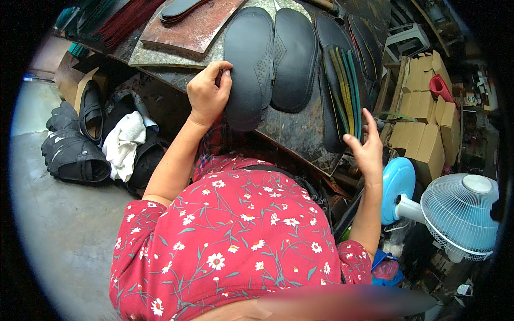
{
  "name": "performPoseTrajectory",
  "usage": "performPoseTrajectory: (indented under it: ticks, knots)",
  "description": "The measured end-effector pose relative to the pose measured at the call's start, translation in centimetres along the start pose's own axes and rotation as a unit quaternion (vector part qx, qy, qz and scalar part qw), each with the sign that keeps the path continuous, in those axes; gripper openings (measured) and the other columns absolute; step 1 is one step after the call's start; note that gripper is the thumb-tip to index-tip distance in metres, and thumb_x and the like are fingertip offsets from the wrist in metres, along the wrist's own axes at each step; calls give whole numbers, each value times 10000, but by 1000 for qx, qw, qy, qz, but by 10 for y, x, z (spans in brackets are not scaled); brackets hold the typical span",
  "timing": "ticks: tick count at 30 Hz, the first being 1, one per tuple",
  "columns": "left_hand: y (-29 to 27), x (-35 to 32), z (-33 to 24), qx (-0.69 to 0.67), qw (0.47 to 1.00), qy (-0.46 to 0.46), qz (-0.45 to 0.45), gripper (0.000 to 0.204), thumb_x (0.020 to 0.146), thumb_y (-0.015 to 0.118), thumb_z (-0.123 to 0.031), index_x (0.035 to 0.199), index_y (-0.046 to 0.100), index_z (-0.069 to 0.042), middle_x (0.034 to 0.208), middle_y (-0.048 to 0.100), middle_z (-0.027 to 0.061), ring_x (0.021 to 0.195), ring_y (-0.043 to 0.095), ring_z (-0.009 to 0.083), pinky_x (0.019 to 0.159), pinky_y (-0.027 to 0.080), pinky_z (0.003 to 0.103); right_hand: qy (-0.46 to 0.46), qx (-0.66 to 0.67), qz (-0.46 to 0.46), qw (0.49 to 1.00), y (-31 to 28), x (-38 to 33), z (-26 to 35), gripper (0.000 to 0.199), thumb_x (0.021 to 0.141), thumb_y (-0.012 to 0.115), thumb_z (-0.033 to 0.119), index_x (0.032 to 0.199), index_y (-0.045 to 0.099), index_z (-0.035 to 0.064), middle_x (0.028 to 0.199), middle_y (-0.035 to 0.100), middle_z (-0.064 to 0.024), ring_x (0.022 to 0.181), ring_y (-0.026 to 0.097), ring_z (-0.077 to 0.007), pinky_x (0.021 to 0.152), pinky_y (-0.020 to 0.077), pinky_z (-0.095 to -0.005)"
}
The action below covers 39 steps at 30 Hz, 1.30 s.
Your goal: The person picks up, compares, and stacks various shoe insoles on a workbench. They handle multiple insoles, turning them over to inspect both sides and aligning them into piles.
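My left hand [209, 92] is closed, its thumb and forefinger pinching the left edge of a black shoe insole [247, 59] with a patch of small perforations. This insole overhangs the near edge of the workbench. Right beside it lies a second black insole [293, 59], flat and apart from my hands. My right hand [367, 147] is at the near end of a row of sole pieces standing on edge [348, 91], black with yellow and teal edges. Its thumb and fingers are spread, the thumb close to or touching the row's near end.
A reddish slab [193, 32] rests on a pale stone block [155, 56] at the far left. More black soles [367, 43] lie at the far right. Cardboard boxes [420, 134] and a blue-white fan [460, 214] stand right. Black sandals [75, 155] and a white cloth [124, 144] are left.
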State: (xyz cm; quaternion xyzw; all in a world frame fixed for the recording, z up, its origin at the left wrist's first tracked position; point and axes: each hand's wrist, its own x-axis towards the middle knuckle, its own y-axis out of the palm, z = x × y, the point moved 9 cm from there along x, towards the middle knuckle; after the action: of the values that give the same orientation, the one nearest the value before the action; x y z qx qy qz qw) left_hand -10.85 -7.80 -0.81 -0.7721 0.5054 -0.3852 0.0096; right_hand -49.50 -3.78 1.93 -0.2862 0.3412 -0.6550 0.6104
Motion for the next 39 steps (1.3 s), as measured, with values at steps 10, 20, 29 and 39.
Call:
performPoseTrajectory:
  ticks: [10, 20, 29, 39]
  knots:
    - [1, 0, -1, 8, 1000, 3, 0, 127, 844, 652, -26, 963, 683, -57, 765, 661, 99, 642, 651, 211, 620, 506, 312, 21, 149, 5, 989, -7, -3, -10, 739, 826, 711, 140, 1488, 385, 88, 1112, 588, -93, 709, 586, -113, 559, 516, -248]
    - [-1, 1, -4, 6, 1000, 10, -6, 123, 840, 653, -34, 956, 679, -65, 751, 649, 100, 622, 641, 227, 599, 496, 324, 88, 232, -12, 969, -21, -4, -32, 699, 864, 618, 254, 1479, 350, 58, 1035, 628, -114, 815, 644, -183, 719, 565, -309]
    - [0, 0, -2, 8, 1000, 0, -5, 120, 838, 654, -37, 949, 680, -72, 726, 642, 99, 614, 640, 233, 590, 497, 333, -20, -252, -40, 967, 19, -18, 17, 960, 750, 794, 444, 1535, 290, 216, 1284, 502, -204, 1137, 573, -419, 930, 497, -507]
    - [-2, -1, -3, 6, 1000, -13, -5, 115, 830, 655, -39, 938, 678, -72, 740, 650, 106, 623, 642, 256, 589, 496, 347, -13, -253, -21, 967, 21, -19, 18, 970, 754, 774, 503, 1532, 277, 206, 1351, 455, -267, 1162, 554, -475, 946, 491, -514]
